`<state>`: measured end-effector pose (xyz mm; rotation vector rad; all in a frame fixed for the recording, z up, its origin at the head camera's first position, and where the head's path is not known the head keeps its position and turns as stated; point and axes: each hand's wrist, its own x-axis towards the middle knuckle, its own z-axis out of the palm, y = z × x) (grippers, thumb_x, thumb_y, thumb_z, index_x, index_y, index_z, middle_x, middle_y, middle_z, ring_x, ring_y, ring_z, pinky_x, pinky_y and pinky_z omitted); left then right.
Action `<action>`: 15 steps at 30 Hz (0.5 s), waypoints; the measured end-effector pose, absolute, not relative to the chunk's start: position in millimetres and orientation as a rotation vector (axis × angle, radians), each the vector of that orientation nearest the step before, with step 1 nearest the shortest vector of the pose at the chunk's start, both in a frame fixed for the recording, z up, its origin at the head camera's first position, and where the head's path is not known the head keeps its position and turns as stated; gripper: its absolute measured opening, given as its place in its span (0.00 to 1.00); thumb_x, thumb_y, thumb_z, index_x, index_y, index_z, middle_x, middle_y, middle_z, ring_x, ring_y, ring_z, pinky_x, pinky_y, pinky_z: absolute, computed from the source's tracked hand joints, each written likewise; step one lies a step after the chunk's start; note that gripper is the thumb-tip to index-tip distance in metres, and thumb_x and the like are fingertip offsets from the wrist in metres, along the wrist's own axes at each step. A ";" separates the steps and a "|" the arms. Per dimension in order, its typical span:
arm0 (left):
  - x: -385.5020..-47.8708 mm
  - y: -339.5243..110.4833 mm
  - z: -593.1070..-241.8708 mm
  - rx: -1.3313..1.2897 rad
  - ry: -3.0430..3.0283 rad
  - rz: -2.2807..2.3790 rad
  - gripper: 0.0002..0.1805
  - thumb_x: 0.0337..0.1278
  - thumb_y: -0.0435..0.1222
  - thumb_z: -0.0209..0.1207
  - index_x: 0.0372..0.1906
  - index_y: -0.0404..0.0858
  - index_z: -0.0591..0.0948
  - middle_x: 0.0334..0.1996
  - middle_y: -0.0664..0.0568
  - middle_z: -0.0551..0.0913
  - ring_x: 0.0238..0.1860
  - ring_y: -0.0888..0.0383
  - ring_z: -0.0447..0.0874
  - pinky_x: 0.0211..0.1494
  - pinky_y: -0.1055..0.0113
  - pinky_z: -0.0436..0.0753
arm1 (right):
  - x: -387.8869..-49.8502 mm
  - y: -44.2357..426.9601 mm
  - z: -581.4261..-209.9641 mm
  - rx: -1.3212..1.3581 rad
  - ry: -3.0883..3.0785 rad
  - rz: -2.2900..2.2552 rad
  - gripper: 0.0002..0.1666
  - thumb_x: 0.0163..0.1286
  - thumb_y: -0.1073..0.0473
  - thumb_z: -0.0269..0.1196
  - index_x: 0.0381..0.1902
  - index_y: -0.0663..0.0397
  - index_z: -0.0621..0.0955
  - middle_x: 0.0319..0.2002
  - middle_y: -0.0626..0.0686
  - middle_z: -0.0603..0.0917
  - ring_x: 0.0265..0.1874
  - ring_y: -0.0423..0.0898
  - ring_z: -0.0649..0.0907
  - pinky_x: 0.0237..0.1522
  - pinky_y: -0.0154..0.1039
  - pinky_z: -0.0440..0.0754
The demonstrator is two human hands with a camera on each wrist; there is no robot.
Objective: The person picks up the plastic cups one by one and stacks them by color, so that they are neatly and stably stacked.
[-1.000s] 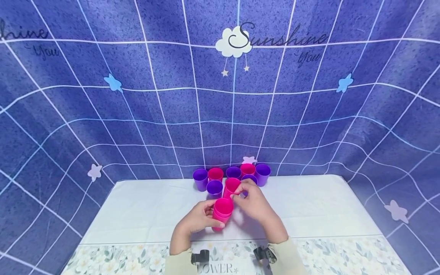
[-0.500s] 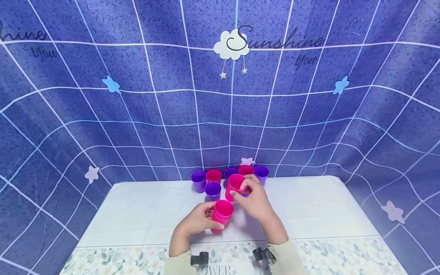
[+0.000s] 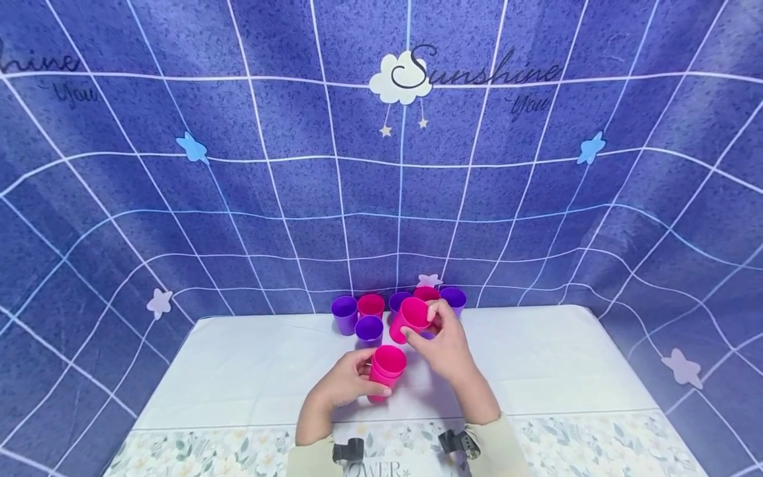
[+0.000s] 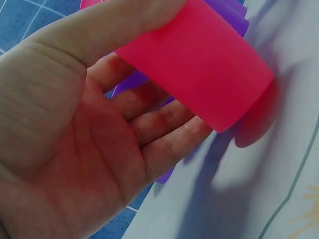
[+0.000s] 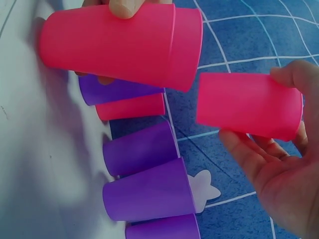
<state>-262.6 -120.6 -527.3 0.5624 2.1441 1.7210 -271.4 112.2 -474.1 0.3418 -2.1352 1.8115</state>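
Observation:
My left hand [image 3: 341, 384] grips two nested pink cups [image 3: 386, 383], thumb in front and fingers behind; in the right wrist view the rim of the inner cup [image 5: 187, 50] projects beyond the outer one. With thumb and fingers, my right hand [image 3: 446, 344] holds a single pink cup [image 3: 410, 319], tilted and raised just beyond the nested pair. The right wrist view shows this single cup [image 5: 244, 104] apart from the stack. In the left wrist view, the held pink cup wall [image 4: 204, 64] is close to the camera, its base above the white surface.
Several purple cups [image 3: 344, 315] and two pink cups [image 3: 371, 305] stand upright along the back of the white table cover [image 3: 250, 371]. One purple cup [image 3: 369, 331] stands in front of that row; another is mostly hidden behind my right hand. A blue gridded curtain [image 3: 298, 199] hangs behind.
My right hand has lifted the single pink cup up and to the right, away from the nested pair, and tilted it. My left hand and its cups have stayed almost still.

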 end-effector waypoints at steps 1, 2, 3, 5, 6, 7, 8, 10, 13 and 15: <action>-262.3 -120.7 -527.4 0.556 2.147 1.721 0.36 0.52 0.29 0.77 0.68 0.30 0.78 0.54 0.36 0.89 0.48 0.58 0.91 0.51 0.70 0.88 | -271.6 111.9 -474.5 0.342 -2.125 1.835 0.28 0.56 0.70 0.79 0.44 0.60 0.71 0.47 0.57 0.84 0.45 0.45 0.87 0.48 0.31 0.86; -262.4 -120.9 -527.9 0.551 2.148 1.723 0.37 0.52 0.29 0.77 0.68 0.31 0.78 0.54 0.36 0.89 0.48 0.58 0.91 0.52 0.70 0.88 | -271.8 111.8 -474.8 0.347 -2.115 1.860 0.31 0.56 0.70 0.79 0.50 0.60 0.72 0.49 0.58 0.85 0.46 0.45 0.87 0.50 0.30 0.86; -262.4 -121.1 -528.2 0.549 2.151 1.724 0.37 0.52 0.29 0.77 0.69 0.31 0.78 0.54 0.36 0.89 0.48 0.57 0.91 0.52 0.70 0.88 | -271.9 111.7 -475.2 0.350 -2.113 1.877 0.34 0.57 0.69 0.78 0.55 0.59 0.72 0.51 0.59 0.85 0.47 0.44 0.87 0.51 0.29 0.86; -262.3 -121.2 -528.8 0.548 2.166 1.721 0.37 0.52 0.30 0.77 0.69 0.31 0.78 0.55 0.36 0.88 0.49 0.57 0.91 0.53 0.69 0.88 | -271.8 111.7 -475.4 0.355 -2.120 1.890 0.41 0.57 0.69 0.78 0.65 0.57 0.72 0.55 0.60 0.84 0.48 0.43 0.86 0.53 0.28 0.85; -262.3 -121.1 -529.1 0.548 2.175 1.717 0.37 0.52 0.30 0.77 0.69 0.31 0.78 0.55 0.36 0.88 0.49 0.56 0.91 0.54 0.69 0.88 | -271.6 111.8 -475.3 0.355 -2.124 1.890 0.42 0.57 0.68 0.78 0.68 0.56 0.72 0.56 0.60 0.84 0.49 0.42 0.86 0.54 0.28 0.84; -262.2 -121.0 -529.3 0.550 2.182 1.714 0.37 0.53 0.31 0.77 0.69 0.31 0.78 0.56 0.36 0.88 0.49 0.56 0.91 0.54 0.68 0.88 | -271.3 111.8 -475.0 0.355 -2.132 1.888 0.43 0.57 0.68 0.78 0.69 0.55 0.73 0.57 0.59 0.84 0.49 0.41 0.85 0.54 0.28 0.84; -262.2 -120.7 -529.6 0.555 2.193 1.710 0.36 0.53 0.31 0.77 0.69 0.31 0.78 0.56 0.36 0.88 0.50 0.55 0.91 0.55 0.67 0.88 | -270.8 112.0 -474.6 0.360 -2.138 1.887 0.42 0.57 0.68 0.78 0.69 0.55 0.74 0.57 0.59 0.84 0.49 0.41 0.86 0.54 0.28 0.84; -262.4 -120.2 -529.8 0.564 2.217 1.703 0.36 0.53 0.32 0.78 0.69 0.32 0.79 0.56 0.37 0.89 0.50 0.55 0.91 0.56 0.66 0.88 | -270.0 112.4 -473.9 0.365 -2.146 1.890 0.39 0.57 0.68 0.78 0.67 0.56 0.77 0.55 0.59 0.86 0.47 0.41 0.86 0.54 0.28 0.84; -263.7 -119.5 -530.3 0.579 2.244 1.698 0.36 0.53 0.33 0.78 0.68 0.33 0.79 0.55 0.38 0.89 0.49 0.56 0.91 0.57 0.64 0.87 | -269.1 113.2 -473.5 0.372 -2.158 1.908 0.35 0.57 0.68 0.78 0.63 0.56 0.79 0.52 0.59 0.87 0.46 0.42 0.86 0.53 0.29 0.84; -264.7 -118.9 -530.6 0.577 2.250 1.699 0.36 0.53 0.33 0.78 0.68 0.34 0.79 0.55 0.38 0.89 0.49 0.57 0.91 0.56 0.65 0.87 | -269.0 113.8 -474.0 0.369 -2.176 1.916 0.34 0.57 0.68 0.78 0.62 0.56 0.79 0.50 0.60 0.87 0.45 0.42 0.85 0.51 0.30 0.84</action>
